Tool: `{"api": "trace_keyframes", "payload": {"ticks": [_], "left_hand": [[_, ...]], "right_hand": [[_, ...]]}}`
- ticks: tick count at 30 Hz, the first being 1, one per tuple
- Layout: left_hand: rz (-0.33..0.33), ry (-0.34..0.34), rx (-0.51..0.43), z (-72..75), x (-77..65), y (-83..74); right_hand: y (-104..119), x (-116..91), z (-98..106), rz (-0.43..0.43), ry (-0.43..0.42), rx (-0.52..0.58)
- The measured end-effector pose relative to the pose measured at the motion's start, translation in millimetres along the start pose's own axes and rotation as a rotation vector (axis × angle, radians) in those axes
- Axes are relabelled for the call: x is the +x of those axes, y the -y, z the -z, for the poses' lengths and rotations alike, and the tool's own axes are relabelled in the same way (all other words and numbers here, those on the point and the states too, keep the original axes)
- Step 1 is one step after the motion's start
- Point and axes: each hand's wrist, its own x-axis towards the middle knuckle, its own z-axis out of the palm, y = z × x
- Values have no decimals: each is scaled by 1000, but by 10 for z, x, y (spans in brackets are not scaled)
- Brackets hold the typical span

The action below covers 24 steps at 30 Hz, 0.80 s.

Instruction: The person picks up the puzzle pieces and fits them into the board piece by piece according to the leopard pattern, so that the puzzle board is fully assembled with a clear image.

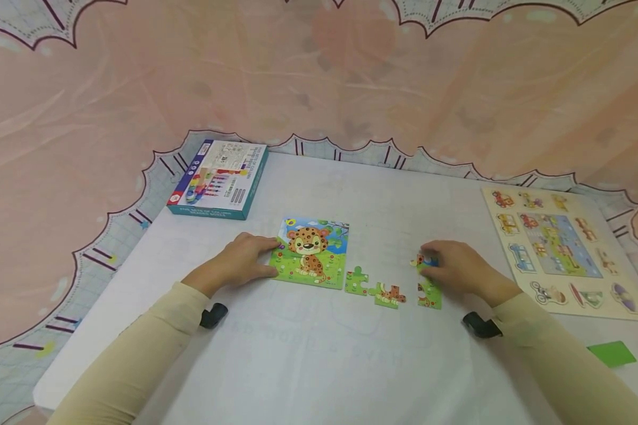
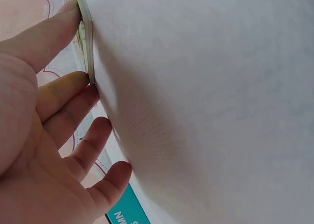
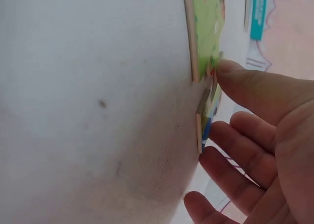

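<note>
A square leopard picture board [image 1: 311, 254] lies on the table, its side thick in the left wrist view. My left hand [image 1: 234, 262] touches the board's left edge with thumb and fingertips, the fingers loosely extended. Just right of the board lie a green jigsaw piece [image 1: 356, 282] and, linked close to it, a piece with leopard paws [image 1: 389, 295]. Farther right my right hand [image 1: 459, 268] pinches a blue-and-green jigsaw piece [image 3: 206, 131] between thumb and fingers. A green piece with red flowers [image 1: 429, 296] lies directly below it, partly under the thumb.
A teal-sided box [image 1: 218, 180] stands at the back left. At the right lies a cream picture board [image 1: 521, 265] with vehicles and toys around a central scene. A green card [image 1: 611, 353] lies nearer me. Patterned cloth [image 1: 154, 195] borders the white tabletop [image 1: 319, 354].
</note>
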Motion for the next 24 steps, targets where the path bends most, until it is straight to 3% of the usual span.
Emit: {"api": "trace_keyframes", "payload": {"ticks": [24], "left_hand": [[-4,-10,1,-15,11,17]], "right_hand": [[21,169,39,-53,-6,40]]}}
